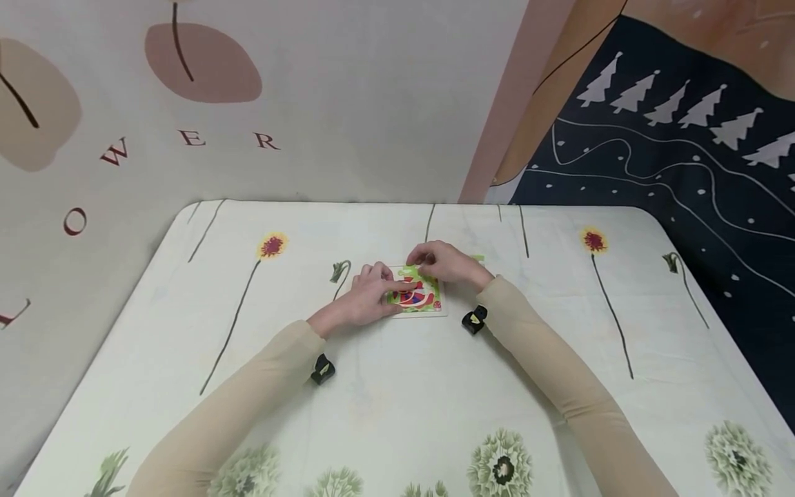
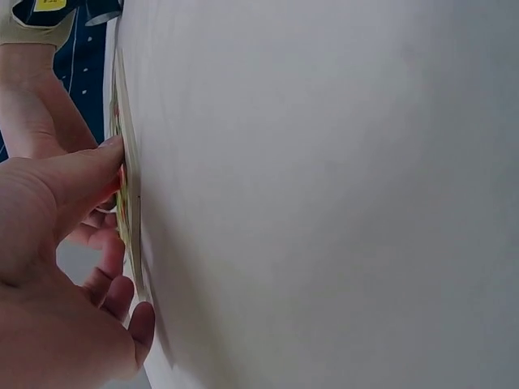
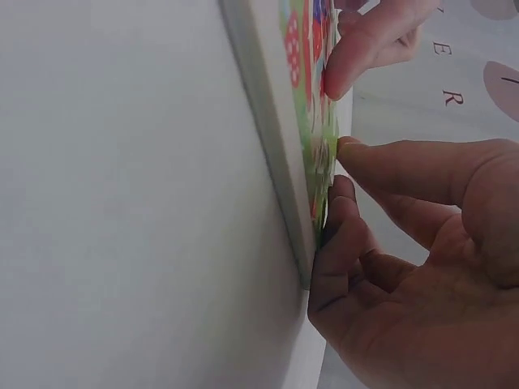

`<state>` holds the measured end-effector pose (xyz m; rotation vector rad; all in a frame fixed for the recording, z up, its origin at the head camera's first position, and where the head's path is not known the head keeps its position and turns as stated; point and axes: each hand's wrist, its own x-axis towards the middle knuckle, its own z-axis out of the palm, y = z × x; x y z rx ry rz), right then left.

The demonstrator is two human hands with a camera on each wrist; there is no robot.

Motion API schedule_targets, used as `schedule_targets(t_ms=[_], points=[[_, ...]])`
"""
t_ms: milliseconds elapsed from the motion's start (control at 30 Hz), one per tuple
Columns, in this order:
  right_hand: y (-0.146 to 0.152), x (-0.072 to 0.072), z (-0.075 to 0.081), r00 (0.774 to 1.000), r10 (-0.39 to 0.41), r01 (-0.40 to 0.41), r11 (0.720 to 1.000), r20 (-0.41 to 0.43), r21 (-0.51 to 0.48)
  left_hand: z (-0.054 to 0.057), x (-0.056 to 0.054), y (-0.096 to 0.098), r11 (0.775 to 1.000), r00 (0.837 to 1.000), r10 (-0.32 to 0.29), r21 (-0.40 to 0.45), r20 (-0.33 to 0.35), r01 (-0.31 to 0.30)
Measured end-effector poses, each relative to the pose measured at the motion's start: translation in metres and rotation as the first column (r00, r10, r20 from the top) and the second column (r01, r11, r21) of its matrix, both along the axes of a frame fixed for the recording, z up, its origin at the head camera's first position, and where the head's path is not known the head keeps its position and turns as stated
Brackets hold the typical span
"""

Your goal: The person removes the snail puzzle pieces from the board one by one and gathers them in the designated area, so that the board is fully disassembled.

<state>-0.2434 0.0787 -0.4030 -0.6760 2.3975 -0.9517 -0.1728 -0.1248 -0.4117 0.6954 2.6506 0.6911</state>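
Observation:
A small jigsaw puzzle board [image 1: 424, 301] with a bright red, blue and green picture and a pale rim lies on the table. My left hand [image 1: 366, 297] rests across its left side, the extended thumb and a finger pressing on the picture. At the board's far right edge, my right hand [image 1: 450, 264] pinches a green puzzle piece [image 3: 332, 154] between thumb and finger, its other fingers curled below. The piece's outline is mostly hidden by the fingers. Beyond the right wrist, a light green bit [image 1: 477, 258] shows on the table, largely covered.
A white cloth printed with flowers covers the table [image 1: 397, 393]. Small black devices [image 1: 323, 370] sit at both wrists. A pale wall with printed letters [image 1: 267, 141] stands behind, and a dark blue hanging with white trees [image 1: 671, 138] is at the right.

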Motion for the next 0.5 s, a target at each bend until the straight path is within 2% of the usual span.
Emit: schedule_targets(t_ms=[267,500], points=[[0.0026,0.0003,-0.0002,0.999,0.045,-0.046,0.998,-0.023,-0.033,0.0017,-0.0010,-0.0018,1.000,1.000,-0.019,0.012,0.021,0.019],[0.0030,-0.0008,-0.0028,0.998,0.052,-0.054,0.996,-0.027,-0.074,-0.0017,-0.0028,-0.0028,1.000,0.999,-0.017,0.025,0.036,0.016]])
